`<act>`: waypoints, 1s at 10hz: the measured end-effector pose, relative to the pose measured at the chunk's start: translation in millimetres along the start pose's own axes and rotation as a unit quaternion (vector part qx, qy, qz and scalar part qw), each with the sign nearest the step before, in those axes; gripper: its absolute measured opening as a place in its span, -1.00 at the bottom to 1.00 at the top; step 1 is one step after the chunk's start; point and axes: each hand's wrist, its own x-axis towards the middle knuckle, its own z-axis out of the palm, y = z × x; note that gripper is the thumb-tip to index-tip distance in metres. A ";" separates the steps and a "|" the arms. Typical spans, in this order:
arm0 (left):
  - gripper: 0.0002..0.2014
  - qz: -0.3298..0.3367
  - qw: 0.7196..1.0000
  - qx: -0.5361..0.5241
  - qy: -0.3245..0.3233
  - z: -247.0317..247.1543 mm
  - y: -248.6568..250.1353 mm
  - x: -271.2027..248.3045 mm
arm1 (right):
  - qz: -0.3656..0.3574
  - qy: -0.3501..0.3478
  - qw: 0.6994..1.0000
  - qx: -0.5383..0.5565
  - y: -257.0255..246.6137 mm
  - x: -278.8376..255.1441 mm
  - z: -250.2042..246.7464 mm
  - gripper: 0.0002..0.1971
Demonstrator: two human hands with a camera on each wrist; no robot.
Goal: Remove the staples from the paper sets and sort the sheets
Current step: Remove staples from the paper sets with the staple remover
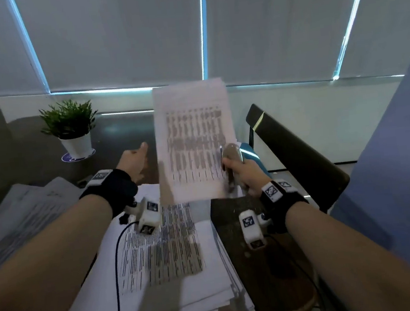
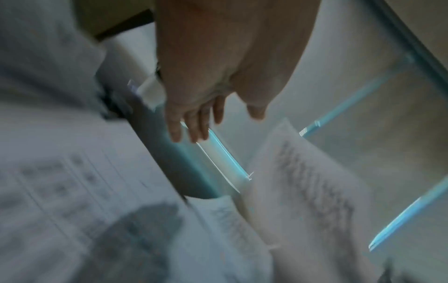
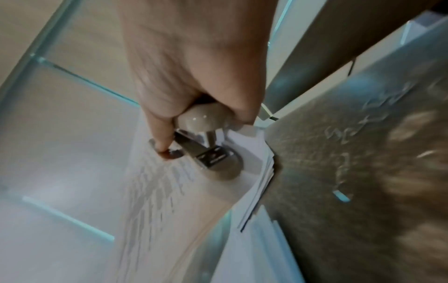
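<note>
Against right hand [image 1: 242, 174], paper set [image 1: 193, 141]

Right hand [image 3: 194, 76] around a beige staple remover [image 3: 206, 134], thumb apparently on blurred printed sheets [image 3: 157, 191].

Both forearms are bare, without sleeves. Each wrist wears a black band [image 1: 116, 190] with a white camera box [image 1: 148, 215] — the boxes carry square black-and-white markers. A thin dark cable [image 1: 115, 266] hangs from the left box.
</note>
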 end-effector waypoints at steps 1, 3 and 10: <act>-0.60 -0.047 0.919 0.389 -0.042 -19.7 -24.5 14.6 | 0.025 0.066 0.997 0.005 -12.0 24.5 7.4 -0.67; -0.61 -0.122 0.846 0.514 -0.064 -48.6 -61.5 26.5 | 0.063 0.076 0.990 -0.098 -8.6 95.6 4.0 -0.66; -0.99 0.053 0.923 0.381 0.019 -33.4 -63.5 -12.9 | 0.074 -0.078 0.994 -0.031 -16.0 28.8 52.6 -0.79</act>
